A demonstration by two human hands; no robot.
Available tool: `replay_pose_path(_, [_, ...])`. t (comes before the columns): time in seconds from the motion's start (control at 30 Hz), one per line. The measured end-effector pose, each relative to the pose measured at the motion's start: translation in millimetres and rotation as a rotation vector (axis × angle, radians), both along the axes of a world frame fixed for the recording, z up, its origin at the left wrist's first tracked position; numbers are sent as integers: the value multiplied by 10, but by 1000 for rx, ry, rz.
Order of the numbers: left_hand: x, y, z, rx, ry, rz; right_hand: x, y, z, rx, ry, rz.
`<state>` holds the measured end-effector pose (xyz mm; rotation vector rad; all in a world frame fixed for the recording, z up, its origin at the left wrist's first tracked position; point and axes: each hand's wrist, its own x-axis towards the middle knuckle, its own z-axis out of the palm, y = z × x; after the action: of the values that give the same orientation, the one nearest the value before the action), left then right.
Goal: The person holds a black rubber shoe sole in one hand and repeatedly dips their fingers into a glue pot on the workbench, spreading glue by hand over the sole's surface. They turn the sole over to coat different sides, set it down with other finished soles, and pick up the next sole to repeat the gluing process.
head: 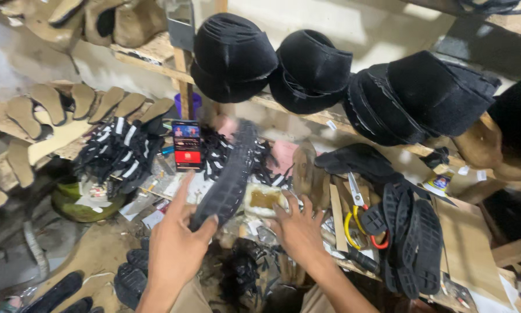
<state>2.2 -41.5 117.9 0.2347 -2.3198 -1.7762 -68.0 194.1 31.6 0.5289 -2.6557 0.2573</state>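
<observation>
A single view is given — taken from the head, angled down and forward over a cluttered worktop (pixel 469 255) at close range. The hands (pixel 298 229) are caught in the lower centre; a shelf (pixel 156 55) is seen across the top.

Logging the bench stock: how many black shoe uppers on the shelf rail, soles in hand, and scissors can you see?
Black shoe uppers on the shelf rail: 4
Black sole held in the left hand: 1
Scissors beside the right hand: 1
Total: 6
</observation>
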Motion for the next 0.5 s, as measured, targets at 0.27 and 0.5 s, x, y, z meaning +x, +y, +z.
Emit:
replay_pose_path(0.27, [-122, 186, 124, 341, 118, -77, -76, 6, 333, -59, -387, -198])
replay_pose_path(0.5, [-210, 327, -311, 553, 24, -488, 297, 244, 527, -446, 48, 443])
